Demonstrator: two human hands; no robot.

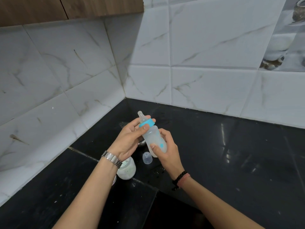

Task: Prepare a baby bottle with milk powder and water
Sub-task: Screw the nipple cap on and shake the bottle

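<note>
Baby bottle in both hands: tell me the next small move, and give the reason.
Probably pick up the clear cap and press it over the teat. The baby bottle already looks milky, its blue ring is on under the left hand, and the right hand grips the base. The cap stands loose on the black counter.

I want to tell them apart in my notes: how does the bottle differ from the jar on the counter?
The bottle is held tilted in the air by the left hand and right hand; the jar stands on the counter.
The bottle is tall and slim; the jar is short and wide.
The bottle carries a blue ring and teat; the jar's top is hidden by the wrist.
Both look translucent with whitish contents.
</note>
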